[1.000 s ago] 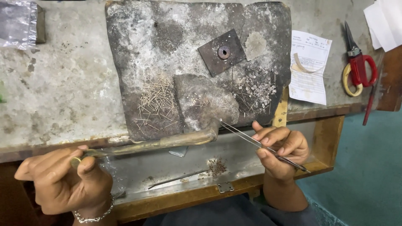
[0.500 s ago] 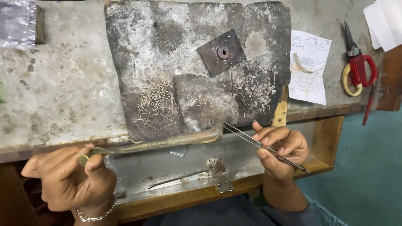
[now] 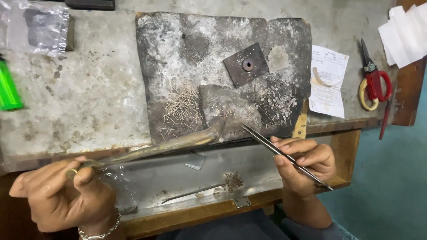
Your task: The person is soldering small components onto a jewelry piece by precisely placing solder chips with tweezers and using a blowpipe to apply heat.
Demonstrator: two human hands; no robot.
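Observation:
My left hand [image 3: 62, 198] grips the near end of a long brass blowpipe [image 3: 169, 144], whose bent tip rests at the front edge of a scorched grey soldering slab [image 3: 178, 53]. My right hand [image 3: 307, 162] holds slim steel tweezers [image 3: 275, 149], their points aimed at the slab's front edge just right of the pipe tip. Heaps of tiny wire pieces [image 3: 182, 111] and small bits [image 3: 278, 100] lie on the slab. A small square metal plate with a round piece [image 3: 245, 65] sits near the slab's middle.
A worn grey bench top [image 3: 89, 102] carries a green lighter [image 3: 8, 86] at left, a plastic bag [image 3: 42, 29], a paper slip [image 3: 328, 82] and red-handled scissors [image 3: 373, 80] at right. Below the bench edge is an open metal-lined drawer [image 3: 187, 178] with a thin rod and filings.
The view has shifted right and up slightly. My left hand has pushed the blowpipe forward, so its tip now lies at the slab's front edge. The right hand with the tweezers stays put.

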